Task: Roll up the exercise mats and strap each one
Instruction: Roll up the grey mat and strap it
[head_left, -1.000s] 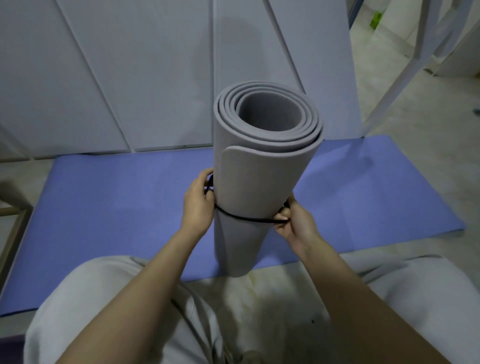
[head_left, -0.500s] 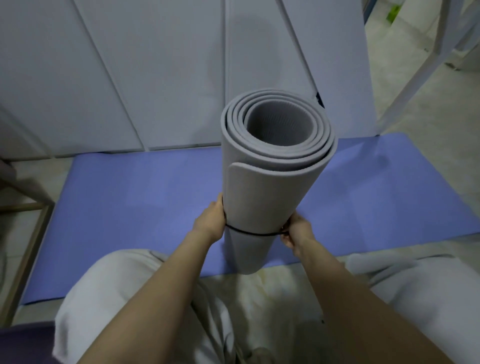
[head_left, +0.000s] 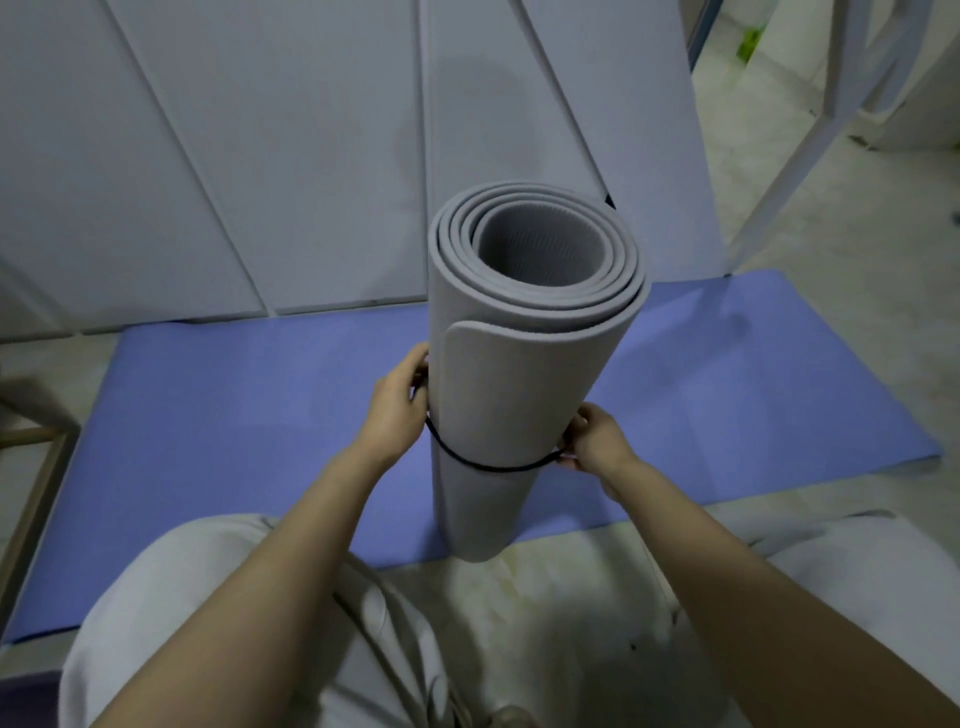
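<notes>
Two hands, left (head_left: 396, 410) and right (head_left: 595, 439), pinch the strap (head_left: 488, 467) flanking the upright grey mat (head_left: 509, 405).

Rolled mat (head_left: 509, 395): plain grey, fine ribbed lines on the inner face. Strap (head_left: 488, 469): black. Flat mat (head_left: 234, 415): solid periwinkle blue, no print. Floor (head_left: 831, 312): pale beige, faintly mottled. Wall panels (head_left: 260, 156): flat grey-white. Trousers (head_left: 171, 597): light grey.

Blocked mid-view by the upright roll (head_left: 519, 395), left hand (head_left: 397, 410) and right hand (head_left: 592, 441) at its flanks on the strap (head_left: 488, 469). Open over the mat (head_left: 234, 441) either side (flat on the floor). Closed behind by panels (head_left: 260, 156), at left by a wooden frame (head_left: 41, 483).
</notes>
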